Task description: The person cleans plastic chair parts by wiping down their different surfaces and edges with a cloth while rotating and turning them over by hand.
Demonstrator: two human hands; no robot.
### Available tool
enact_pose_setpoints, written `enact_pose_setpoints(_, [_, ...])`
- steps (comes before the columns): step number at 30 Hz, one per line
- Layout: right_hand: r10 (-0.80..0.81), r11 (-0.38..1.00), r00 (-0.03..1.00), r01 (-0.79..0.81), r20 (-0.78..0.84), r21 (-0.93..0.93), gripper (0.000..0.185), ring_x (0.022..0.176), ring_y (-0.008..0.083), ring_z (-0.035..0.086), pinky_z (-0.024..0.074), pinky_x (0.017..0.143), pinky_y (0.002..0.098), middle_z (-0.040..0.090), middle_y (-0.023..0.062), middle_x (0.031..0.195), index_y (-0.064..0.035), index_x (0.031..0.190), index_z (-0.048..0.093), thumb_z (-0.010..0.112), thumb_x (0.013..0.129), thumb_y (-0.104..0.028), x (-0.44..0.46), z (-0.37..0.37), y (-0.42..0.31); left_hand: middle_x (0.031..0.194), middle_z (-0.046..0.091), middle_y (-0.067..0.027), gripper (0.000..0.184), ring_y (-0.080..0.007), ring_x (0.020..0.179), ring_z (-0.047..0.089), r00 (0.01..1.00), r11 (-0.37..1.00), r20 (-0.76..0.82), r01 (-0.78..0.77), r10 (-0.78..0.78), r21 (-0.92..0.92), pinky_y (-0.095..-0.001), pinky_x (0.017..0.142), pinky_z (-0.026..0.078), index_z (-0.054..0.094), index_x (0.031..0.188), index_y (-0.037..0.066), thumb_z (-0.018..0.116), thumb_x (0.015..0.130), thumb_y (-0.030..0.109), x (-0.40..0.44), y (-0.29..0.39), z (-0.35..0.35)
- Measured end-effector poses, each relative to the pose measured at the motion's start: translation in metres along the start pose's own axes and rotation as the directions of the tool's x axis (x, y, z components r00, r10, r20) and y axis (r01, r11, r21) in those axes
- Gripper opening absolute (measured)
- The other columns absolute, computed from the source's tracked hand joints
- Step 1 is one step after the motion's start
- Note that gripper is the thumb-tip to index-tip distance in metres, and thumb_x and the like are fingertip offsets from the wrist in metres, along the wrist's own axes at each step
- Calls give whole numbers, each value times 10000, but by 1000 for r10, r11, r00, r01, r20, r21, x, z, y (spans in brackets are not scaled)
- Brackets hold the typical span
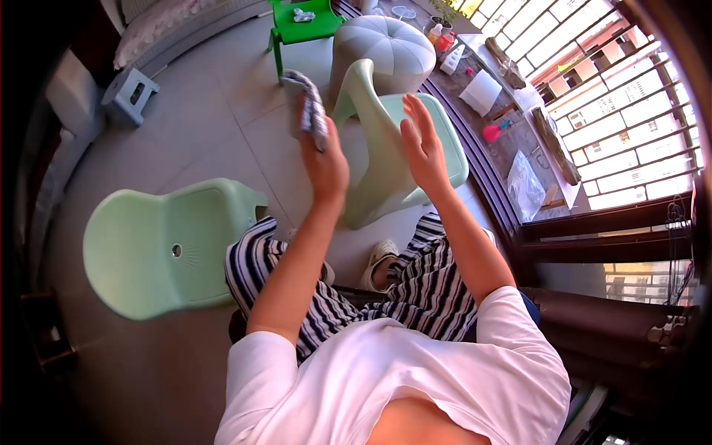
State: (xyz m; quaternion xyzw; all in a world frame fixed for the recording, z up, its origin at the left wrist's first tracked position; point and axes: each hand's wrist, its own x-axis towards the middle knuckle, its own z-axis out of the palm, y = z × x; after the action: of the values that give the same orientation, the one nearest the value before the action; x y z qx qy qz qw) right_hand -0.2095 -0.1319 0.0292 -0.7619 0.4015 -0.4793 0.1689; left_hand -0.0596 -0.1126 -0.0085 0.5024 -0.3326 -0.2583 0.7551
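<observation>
My left hand (324,165) is raised in front of me, its fingers closed around a folded grey patterned cloth (311,119). To its right, my right hand (424,152) is held up with nothing in it, the fingers stretched out. Just beyond both hands stands a pale green plastic chair (371,156), its backrest between them in this view. Whether the right hand touches the chair cannot be told; it appears in front of the seat. A second pale green chair (159,248), with a small drain-like hole in it, is to the left of my knees.
A round grey pouf (384,52) and a small green chair (305,28) stand farther off. At the left is a grey step stool (132,96). Along the right runs a dark sliding-door track (475,159), with a balcony, bottles and a barred window (623,111) beyond.
</observation>
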Motion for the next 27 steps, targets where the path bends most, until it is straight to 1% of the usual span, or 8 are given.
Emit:
enact_pose_setpoints(2, [430, 833, 874, -480, 225, 274, 441, 1204, 279, 505, 385, 984, 337, 529, 146, 1305, -77, 1348, 436, 460, 968, -299, -8, 8, 26, 1472, 295, -171, 512, -265, 1355, 297, 973, 991, 194, -135, 127, 26, -344, 1097, 227, 312, 1409, -5, 471, 952, 163, -46, -13, 21])
enact_pose_setpoints(4, [364, 884, 898, -417, 247, 213, 430, 1151, 241, 551, 414, 945, 319, 567, 135, 1261, -91, 1337, 461, 391, 990, -336, -18, 12, 33, 1475, 246, -253, 530, -438, 1350, 238, 913, 928, 322, -320, 249, 189, -508, 1108, 150, 404, 1386, 42, 463, 876, 173, -70, -19, 36])
enact_pose_setpoints(8, [400, 908, 899, -415, 176, 56, 366, 991, 268, 640, 476, 843, 326, 643, 157, 1089, -76, 1292, 502, 445, 957, -213, -24, 17, 22, 1450, 326, -202, 494, -438, 1324, 275, 883, 847, 278, -451, 378, 281, -529, 1087, 194, 506, 1324, 114, 523, 834, 181, -20, -23, 50])
enact_pose_setpoints(11, [298, 955, 941, -291, 162, -66, 415, 917, 314, 644, 496, 776, 347, 644, 161, 1066, -88, 1269, 515, 598, 883, -215, -21, 18, 14, 1211, 555, -137, 335, -399, 1193, 426, 803, 773, 383, -572, 457, 275, -490, 1010, 346, 672, 1043, 104, 668, 709, 130, 48, -24, 59])
enact_pose_setpoints(13, [235, 971, 964, -226, 128, -82, 459, 888, 312, 644, 500, 753, 356, 641, 157, 1070, -91, 1259, 520, 653, 844, -237, -24, 22, 20, 1082, 622, -127, 337, -315, 1081, 541, 854, 882, 360, -449, 376, 145, -398, 934, 423, 671, 1039, 84, 687, 715, 173, 92, -56, 68])
enact_pose_setpoints(17, [186, 977, 976, -172, 110, -128, 462, 848, 294, 647, 504, 722, 354, 644, 139, 1048, -81, 1238, 532, 674, 821, -221, -26, 24, 20, 993, 632, -72, 410, -185, 856, 585, 763, 896, 488, 431, -423, 104, -314, 757, 465, 606, 1127, 56, 612, 833, 340, 150, -80, 72])
enact_pose_setpoints(22, [170, 980, 982, -159, 87, -118, 452, 793, 270, 646, 505, 691, 337, 650, 128, 1015, -88, 1237, 534, 671, 825, -218, -27, 25, 22, 1022, 631, -97, 486, -186, 925, 573, 592, 672, 325, 691, -737, 266, -314, 806, 439, 646, 1061, 20, 561, 818, 433, 162, -133, 67])
enact_pose_setpoints(27, [147, 984, 986, -138, 75, -112, 429, 763, 262, 640, 500, 674, 332, 650, 126, 1003, -83, 1233, 534, 648, 846, -230, -28, 24, 23, 1076, 622, -118, 608, -224, 985, 563, 639, 689, 267, 700, -722, 189, -326, 861, 421, 618, 1112, -29, 541, 826, 502, 147, -185, 57])
